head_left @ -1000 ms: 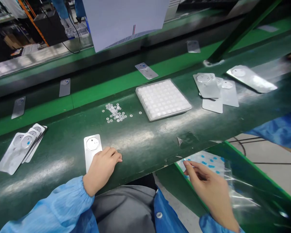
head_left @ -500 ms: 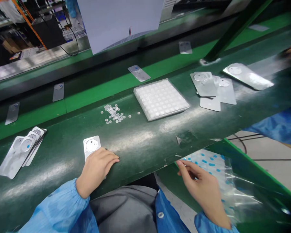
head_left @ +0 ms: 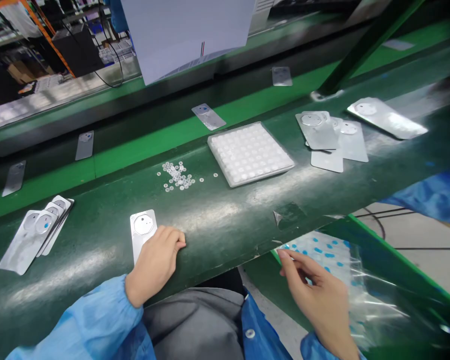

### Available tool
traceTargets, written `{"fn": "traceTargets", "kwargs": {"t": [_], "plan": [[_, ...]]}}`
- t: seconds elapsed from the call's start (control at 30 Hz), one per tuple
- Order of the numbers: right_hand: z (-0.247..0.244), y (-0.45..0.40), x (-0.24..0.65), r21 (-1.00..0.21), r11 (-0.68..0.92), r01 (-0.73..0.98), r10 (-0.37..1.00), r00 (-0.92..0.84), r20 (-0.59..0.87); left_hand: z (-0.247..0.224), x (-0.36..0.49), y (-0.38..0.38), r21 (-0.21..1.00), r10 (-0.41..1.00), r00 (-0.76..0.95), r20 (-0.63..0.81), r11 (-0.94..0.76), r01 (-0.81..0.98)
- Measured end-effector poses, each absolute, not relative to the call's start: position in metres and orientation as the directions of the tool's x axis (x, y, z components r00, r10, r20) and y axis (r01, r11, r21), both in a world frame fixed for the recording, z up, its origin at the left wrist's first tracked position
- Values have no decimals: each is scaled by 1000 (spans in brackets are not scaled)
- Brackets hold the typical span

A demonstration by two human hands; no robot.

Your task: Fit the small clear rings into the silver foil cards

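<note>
Your silver card (head_left: 143, 223) lies flat on the green worktop (head_left: 225, 230) in front of you, its round window, with small dark dots, facing up. Your left hand (head_left: 155, 262) rests over its lower part, fingers bent toward the right; you hide the contact, so I cannot tell whether you grip it. Your right hand (head_left: 318, 292) is well apart, over the edge of the clear sheet with blue spots (head_left: 328, 255), thumb and forefinger drawn narrowly together; I cannot tell whether anything small is between them.

Beyond the card, you have loose translucent discs (head_left: 177, 176) scattered in a cluster, and right of them a clear tray of white round pieces (head_left: 251, 154). To your left is a fanned stack of similar cards (head_left: 26, 240); to your right, another overlapping group (head_left: 318, 135) sits near a single card (head_left: 388, 119). More cards lie spaced along the far strip (head_left: 118, 150). The hanging white panel (head_left: 187, 35) bears red and black strokes and print too small to read. At far right shows another person's blue sleeve (head_left: 431, 197).
</note>
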State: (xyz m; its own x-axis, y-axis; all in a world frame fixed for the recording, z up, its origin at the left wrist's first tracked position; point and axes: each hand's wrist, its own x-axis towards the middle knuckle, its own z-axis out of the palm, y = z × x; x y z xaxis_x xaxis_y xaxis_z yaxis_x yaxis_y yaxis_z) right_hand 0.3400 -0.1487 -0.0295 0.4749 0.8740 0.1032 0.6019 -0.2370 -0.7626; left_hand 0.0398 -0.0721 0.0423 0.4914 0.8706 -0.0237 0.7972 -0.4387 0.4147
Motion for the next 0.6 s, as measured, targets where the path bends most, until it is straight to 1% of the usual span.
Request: {"fn": "traceTargets", "kwargs": {"t": [0.03,0.07,0.1,0.17,0.23,0.33,0.4,0.43,0.5,0.57,0.6], "plan": [[-27,-150,335,-779,-220,587,863,489,125,47,38,-72,552,892,448,-53,-348,758],[-24,-151,330,-796,-192,574,861,488,145,52,38,-74,657,903,418,-94,-259,708],[-21,-151,323,-812,-150,565,870,466,163,55,40,-77,731,905,404,-133,-186,657],[-16,-150,307,-832,-22,554,914,348,207,58,47,-89,821,885,428,-185,-100,562],[-13,-146,290,-845,121,520,950,186,250,54,56,-103,887,848,502,-169,-91,453],[-8,-136,263,-870,265,416,954,18,299,44,65,-124,948,786,618,-37,-169,271],[-5,-129,248,-882,301,362,951,-39,308,39,65,-135,954,780,624,59,-227,194],[-4,-127,242,-891,295,345,955,-70,289,37,64,-139,954,791,607,80,-236,182],[-2,-127,237,-912,248,327,968,-118,221,34,60,-145,962,851,520,73,-198,188],[-5,-131,242,-923,177,342,983,-108,149,29,60,-146,979,918,394,34,-110,173],[-7,-135,249,-917,141,372,990,-69,124,25,62,-145,987,936,351,21,-75,142]]}}
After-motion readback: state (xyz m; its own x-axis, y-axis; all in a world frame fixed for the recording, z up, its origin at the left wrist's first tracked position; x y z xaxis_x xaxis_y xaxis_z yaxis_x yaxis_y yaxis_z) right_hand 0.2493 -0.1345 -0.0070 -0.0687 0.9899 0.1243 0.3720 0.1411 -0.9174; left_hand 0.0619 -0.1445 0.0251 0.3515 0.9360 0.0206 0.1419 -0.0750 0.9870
